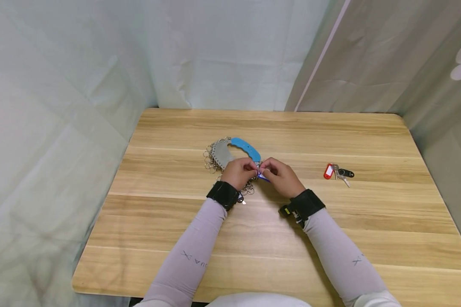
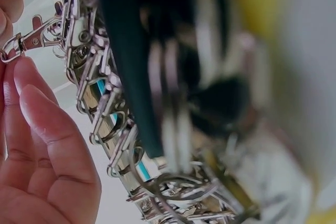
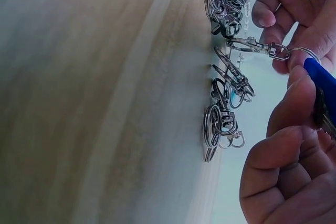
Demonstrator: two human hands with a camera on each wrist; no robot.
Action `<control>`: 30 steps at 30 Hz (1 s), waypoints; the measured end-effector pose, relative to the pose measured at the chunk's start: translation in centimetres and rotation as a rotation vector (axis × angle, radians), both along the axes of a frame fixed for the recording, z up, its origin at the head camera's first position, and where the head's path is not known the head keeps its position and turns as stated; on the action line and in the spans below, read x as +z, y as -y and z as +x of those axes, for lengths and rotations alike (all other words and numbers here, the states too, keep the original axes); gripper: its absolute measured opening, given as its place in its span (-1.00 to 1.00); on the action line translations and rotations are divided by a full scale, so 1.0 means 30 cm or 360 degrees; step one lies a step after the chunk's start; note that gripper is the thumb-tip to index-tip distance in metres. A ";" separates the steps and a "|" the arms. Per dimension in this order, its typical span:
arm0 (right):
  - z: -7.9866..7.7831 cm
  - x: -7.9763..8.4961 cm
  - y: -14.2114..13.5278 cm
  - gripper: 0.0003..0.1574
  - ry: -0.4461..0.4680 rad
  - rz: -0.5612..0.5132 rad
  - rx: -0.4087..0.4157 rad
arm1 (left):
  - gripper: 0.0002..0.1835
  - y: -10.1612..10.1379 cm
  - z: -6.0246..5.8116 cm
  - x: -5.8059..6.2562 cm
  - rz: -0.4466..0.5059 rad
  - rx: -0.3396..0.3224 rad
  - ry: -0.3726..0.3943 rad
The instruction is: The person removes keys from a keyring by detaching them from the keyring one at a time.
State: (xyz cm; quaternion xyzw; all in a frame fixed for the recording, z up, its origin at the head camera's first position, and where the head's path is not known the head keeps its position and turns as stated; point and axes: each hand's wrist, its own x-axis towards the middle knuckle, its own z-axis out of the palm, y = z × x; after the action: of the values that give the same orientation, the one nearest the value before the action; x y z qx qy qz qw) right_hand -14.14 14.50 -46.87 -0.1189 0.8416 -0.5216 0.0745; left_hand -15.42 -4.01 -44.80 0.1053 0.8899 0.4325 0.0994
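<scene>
A curved metal holder with a grey plate (image 1: pixel 221 152) and a blue handle (image 1: pixel 246 147) lies on the table. Many swivel clasps and rings hang along its rim. My left hand (image 1: pixel 236 174) is at its near side, pinching a split ring (image 3: pixel 303 51) at the end of one swivel clasp (image 3: pixel 254 45). Close beside it, my right hand (image 1: pixel 282 177) pinches a blue key tag (image 3: pixel 323 80) on that ring. The fingertips of both hands nearly meet and partly cover the ring. Dark and metal things close to the left wrist camera are blurred.
To the right on the wooden table (image 1: pixel 369 238) lies a bunch with a red key tag (image 1: pixel 328 171), a black fob (image 1: pixel 346 173) and keys (image 1: pixel 344 181). Pale curtains (image 1: pixel 230 55) hang behind the far edge.
</scene>
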 end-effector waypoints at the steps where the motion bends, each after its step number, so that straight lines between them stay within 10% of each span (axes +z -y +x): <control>1: 0.000 0.000 0.000 -0.90 0.0001 -0.0002 -0.0001 | -0.95 0.000 0.000 0.000 0.0005 0.0001 0.0001; 30: -0.001 0.005 -0.001 -0.90 -0.0040 0.0025 0.0017 | -0.96 0.000 0.003 0.012 -0.0044 0.0088 0.0020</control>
State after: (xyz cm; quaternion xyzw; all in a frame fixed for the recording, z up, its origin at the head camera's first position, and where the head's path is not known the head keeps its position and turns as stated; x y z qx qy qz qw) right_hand -14.18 14.52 -46.71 -0.1294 0.8458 -0.5132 0.0676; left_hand -15.33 -4.01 -44.42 0.0765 0.8977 0.4235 0.0942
